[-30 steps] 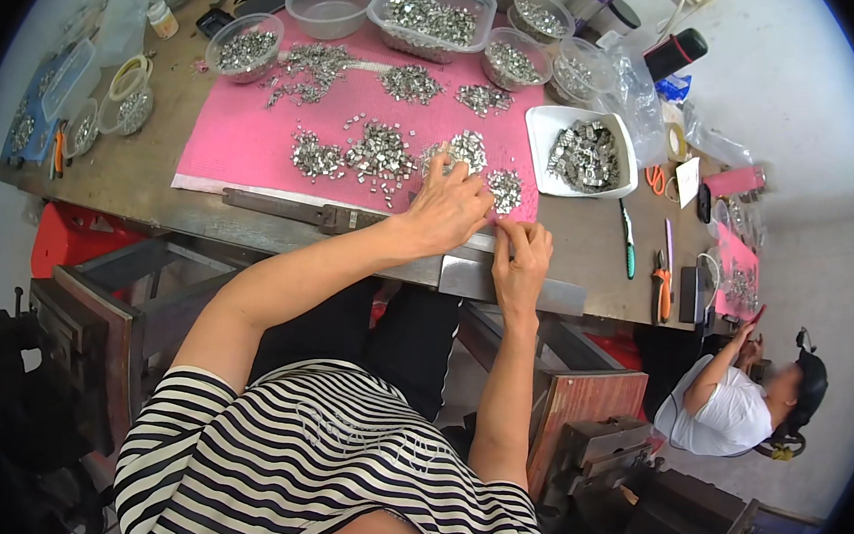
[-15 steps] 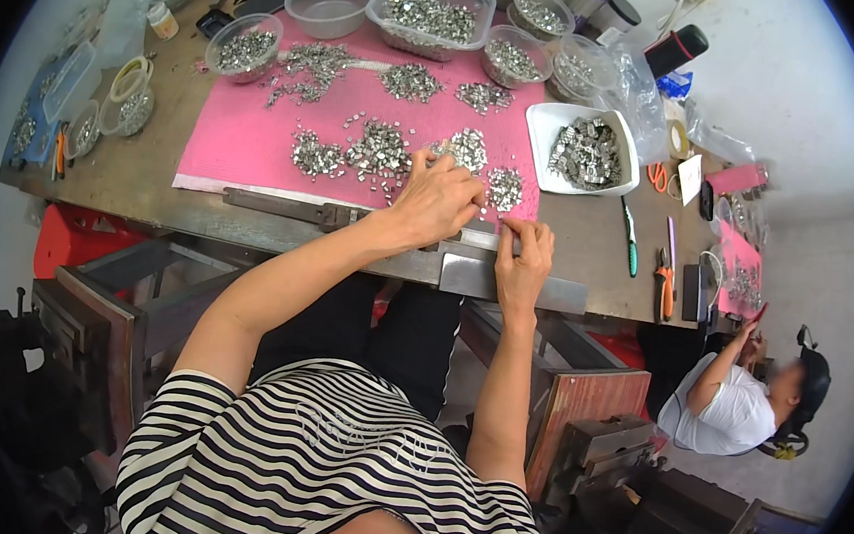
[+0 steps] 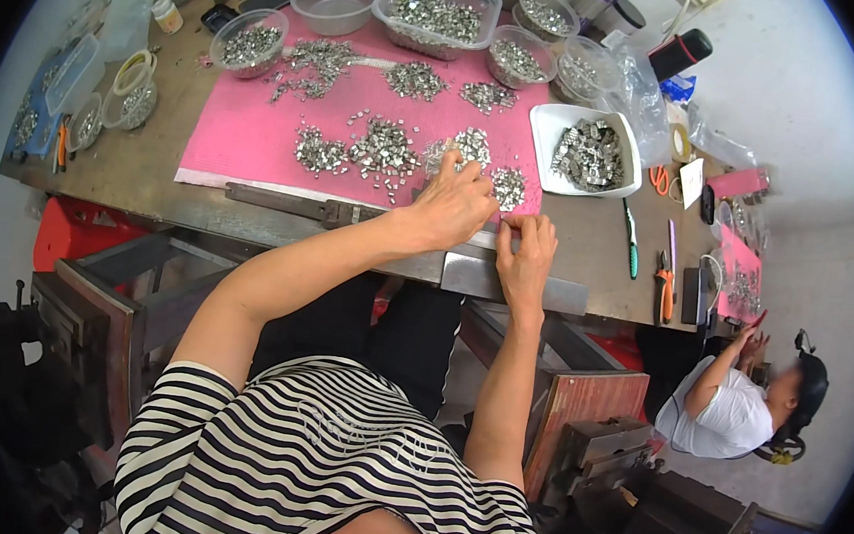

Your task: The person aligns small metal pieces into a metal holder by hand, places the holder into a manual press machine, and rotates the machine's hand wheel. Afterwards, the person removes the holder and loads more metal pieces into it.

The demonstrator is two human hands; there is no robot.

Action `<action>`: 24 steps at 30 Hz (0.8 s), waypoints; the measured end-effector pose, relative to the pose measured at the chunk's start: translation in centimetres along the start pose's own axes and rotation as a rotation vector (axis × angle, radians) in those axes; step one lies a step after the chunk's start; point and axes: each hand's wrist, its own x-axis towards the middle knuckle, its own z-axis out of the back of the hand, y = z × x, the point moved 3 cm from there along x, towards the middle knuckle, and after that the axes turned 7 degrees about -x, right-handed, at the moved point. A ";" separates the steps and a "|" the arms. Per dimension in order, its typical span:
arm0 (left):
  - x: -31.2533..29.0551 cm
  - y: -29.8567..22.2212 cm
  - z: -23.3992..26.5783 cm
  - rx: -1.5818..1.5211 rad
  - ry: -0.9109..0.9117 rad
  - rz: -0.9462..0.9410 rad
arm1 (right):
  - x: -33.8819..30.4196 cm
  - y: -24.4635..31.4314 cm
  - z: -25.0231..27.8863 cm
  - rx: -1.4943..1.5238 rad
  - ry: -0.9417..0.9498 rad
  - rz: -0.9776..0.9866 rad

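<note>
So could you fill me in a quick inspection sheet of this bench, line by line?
Surface: metal-edged workbench covered by a pink mat.
Job's things: heaps of small silvery metal parts on the mat; more fill a white tray and clear tubs.
Clutter: orange-handled pliers, a green-handled tool, orange scissors, plastic bags.
Grips: left hand rests fingers on the parts at the mat's near edge; right hand pinches something too small to make out.
Cables: a white lead at the far right corner.
Surroundings: another person sits at lower right; grey floor.
</note>
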 end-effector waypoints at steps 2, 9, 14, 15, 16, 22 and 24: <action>0.0 0.2 0.3 -0.066 0.038 -0.004 | 0.1 0.0 -0.2 -0.042 0.027 0.025; -4.3 2.4 7.1 -0.227 -0.099 0.162 | -0.4 1.2 0.6 -0.006 -0.004 -0.002; -8.1 1.8 7.3 -0.251 -0.080 0.151 | -0.6 7.3 -0.6 0.299 0.013 0.137; -8.4 1.8 7.1 -0.248 -0.104 0.141 | -0.6 8.1 -1.0 0.306 0.017 0.171; -8.7 1.8 7.0 -0.245 -0.129 0.131 | -0.7 8.5 -1.4 0.299 0.027 0.183; -9.1 1.4 6.6 -0.178 -0.146 0.090 | -0.9 9.3 -2.5 0.207 0.035 0.248; -9.3 1.5 6.7 -0.175 -0.152 0.087 | -0.9 9.4 -2.4 0.211 0.035 0.266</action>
